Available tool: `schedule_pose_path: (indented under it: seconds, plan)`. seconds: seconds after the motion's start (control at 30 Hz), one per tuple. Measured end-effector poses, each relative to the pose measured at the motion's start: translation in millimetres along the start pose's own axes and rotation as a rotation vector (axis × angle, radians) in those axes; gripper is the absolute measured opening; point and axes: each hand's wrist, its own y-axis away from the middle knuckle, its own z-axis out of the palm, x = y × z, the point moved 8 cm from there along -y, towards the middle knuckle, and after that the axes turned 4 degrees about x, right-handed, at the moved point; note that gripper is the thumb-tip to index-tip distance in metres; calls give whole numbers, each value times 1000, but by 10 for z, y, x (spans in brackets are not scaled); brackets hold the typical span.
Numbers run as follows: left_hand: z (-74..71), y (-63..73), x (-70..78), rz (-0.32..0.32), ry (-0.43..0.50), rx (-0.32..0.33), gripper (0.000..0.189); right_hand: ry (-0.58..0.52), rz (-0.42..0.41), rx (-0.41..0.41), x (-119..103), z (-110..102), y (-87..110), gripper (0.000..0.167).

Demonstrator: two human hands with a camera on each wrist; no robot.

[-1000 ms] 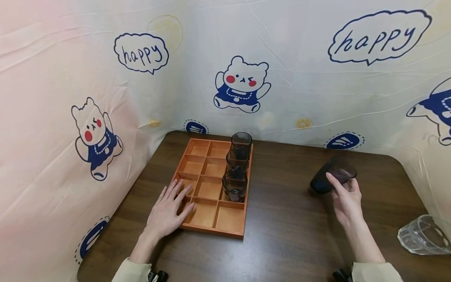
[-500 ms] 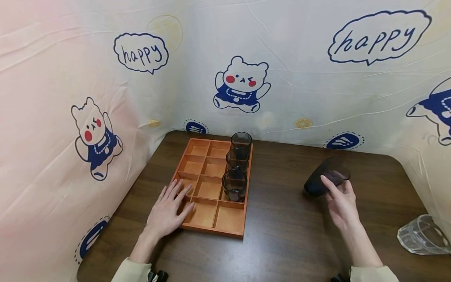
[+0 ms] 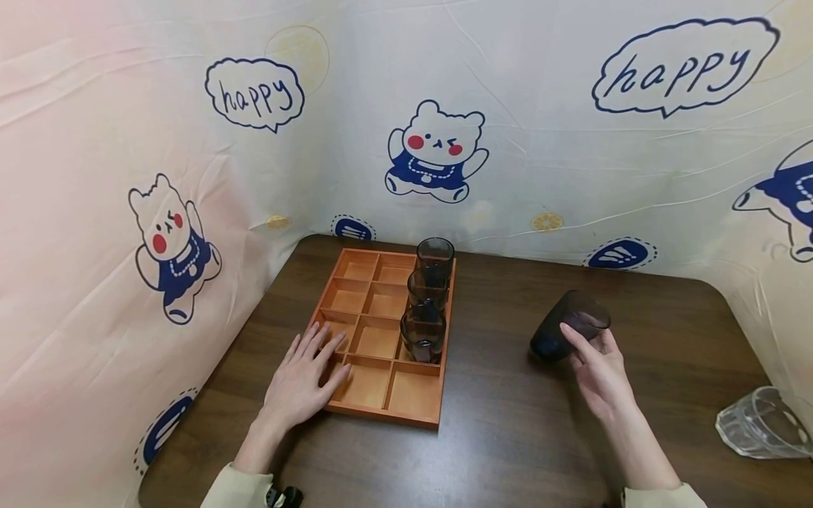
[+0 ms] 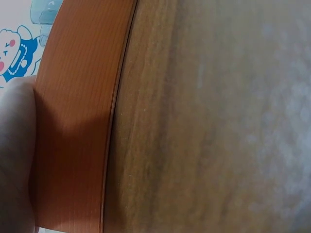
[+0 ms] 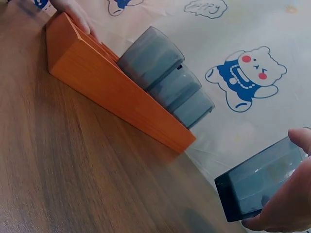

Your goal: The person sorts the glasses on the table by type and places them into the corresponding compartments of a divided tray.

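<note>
My right hand [image 3: 598,374] grips a dark tinted drinking glass [image 3: 559,339] over the right half of the table. The glass is tilted, its base pointing left and its rim near the fingers; the right wrist view shows the glass [image 5: 260,177] held between thumb and fingers. Three similar dark glasses [image 3: 422,331] stand in the right column of a divided wooden tray [image 3: 416,396], with the right column's nearest compartment bare. Fingers spread, my left hand [image 3: 303,384] rests on the tray's near left corner. The tray's outer wall [image 4: 77,116] fills much of the left wrist view.
A clear faceted glass [image 3: 762,427] lies tipped at the table's right edge. Dark brown table [image 3: 502,416] surface lies between tray and right hand. A printed cloth [image 3: 540,162] hangs close behind the table and along its sides.
My right hand has moved left and slightly nearer with the dark glass, whose rim has turned away from view. The left hand, the tray and its glasses have stayed put.
</note>
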Motion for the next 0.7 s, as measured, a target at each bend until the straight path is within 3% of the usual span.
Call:
schedule_pose_path:
  seconds: [0.7]
  plan:
    - [-3, 8, 7, 4, 2, 9, 68, 92, 76, -27, 129, 164, 113, 43]
